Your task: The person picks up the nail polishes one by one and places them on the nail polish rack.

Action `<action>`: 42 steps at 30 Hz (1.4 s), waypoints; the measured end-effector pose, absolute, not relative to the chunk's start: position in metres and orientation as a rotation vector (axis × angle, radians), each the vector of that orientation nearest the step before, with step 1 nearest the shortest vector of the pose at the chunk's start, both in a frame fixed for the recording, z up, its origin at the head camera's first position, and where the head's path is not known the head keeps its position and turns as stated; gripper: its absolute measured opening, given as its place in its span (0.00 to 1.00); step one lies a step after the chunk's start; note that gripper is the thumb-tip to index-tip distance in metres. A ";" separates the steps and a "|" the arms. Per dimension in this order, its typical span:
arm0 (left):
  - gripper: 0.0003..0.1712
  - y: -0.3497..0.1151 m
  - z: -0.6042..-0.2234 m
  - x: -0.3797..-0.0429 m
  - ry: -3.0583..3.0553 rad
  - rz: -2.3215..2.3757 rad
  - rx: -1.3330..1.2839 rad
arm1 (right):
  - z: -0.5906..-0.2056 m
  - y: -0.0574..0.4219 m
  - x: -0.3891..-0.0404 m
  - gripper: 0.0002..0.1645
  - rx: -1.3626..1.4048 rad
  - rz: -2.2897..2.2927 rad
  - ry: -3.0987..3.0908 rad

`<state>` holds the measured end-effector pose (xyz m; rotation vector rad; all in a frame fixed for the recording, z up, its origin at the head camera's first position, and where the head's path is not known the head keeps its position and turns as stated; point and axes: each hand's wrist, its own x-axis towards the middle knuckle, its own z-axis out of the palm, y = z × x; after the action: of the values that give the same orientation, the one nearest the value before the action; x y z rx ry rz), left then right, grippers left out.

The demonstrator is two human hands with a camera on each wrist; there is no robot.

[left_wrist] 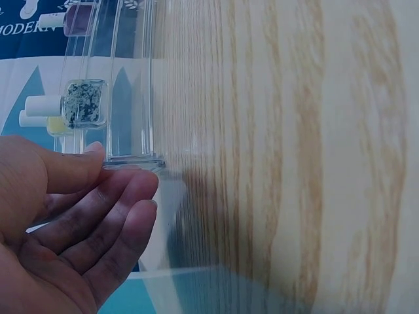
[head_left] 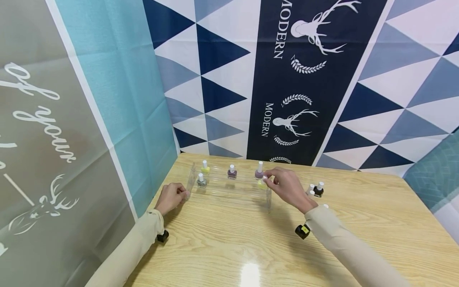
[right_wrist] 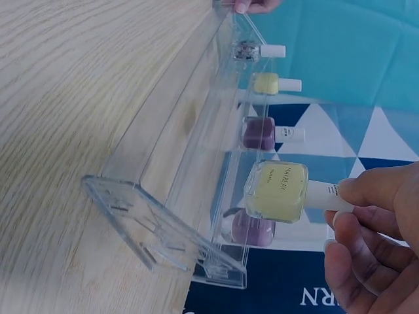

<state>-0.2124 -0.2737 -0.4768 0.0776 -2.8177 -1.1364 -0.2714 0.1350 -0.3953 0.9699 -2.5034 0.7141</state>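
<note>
A clear acrylic display rack (head_left: 191, 181) with stepped shelves stands on the table. My left hand (head_left: 172, 197) pinches its left end panel between thumb and fingers. With thumb and fingertips, my right hand (head_left: 285, 185) holds a yellow nail polish bottle (right_wrist: 281, 191) by its white cap, over the rack's right end. On the back shelf stand another yellow bottle (head_left: 205, 170), a dark purple bottle (head_left: 232, 174) and a lighter purple bottle (head_left: 259, 174). A glitter-flecked bottle (left_wrist: 84, 103) sits one step lower, at the left end.
Right of the rack, beyond my right wrist, a black nail polish bottle (head_left: 318, 191) stands among other white-capped bottles, partly hidden by my forearm. Patterned cloth (head_left: 222, 79) hangs behind the wooden table (head_left: 215, 243) and along its left side.
</note>
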 end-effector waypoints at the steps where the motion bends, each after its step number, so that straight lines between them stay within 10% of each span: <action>1: 0.11 -0.274 -0.477 -0.212 -2.817 -1.135 0.078 | -0.395 0.133 -0.272 0.08 0.974 0.717 -2.506; 42: 0.09 -0.277 -0.483 -0.215 -2.798 -1.171 0.081 | -0.395 0.066 -0.281 0.06 1.057 0.759 -2.512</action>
<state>-0.2148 -0.2770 -0.4831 0.0811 -2.7984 -1.1714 -0.2814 0.0660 -0.3951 1.0566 -2.5115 0.7589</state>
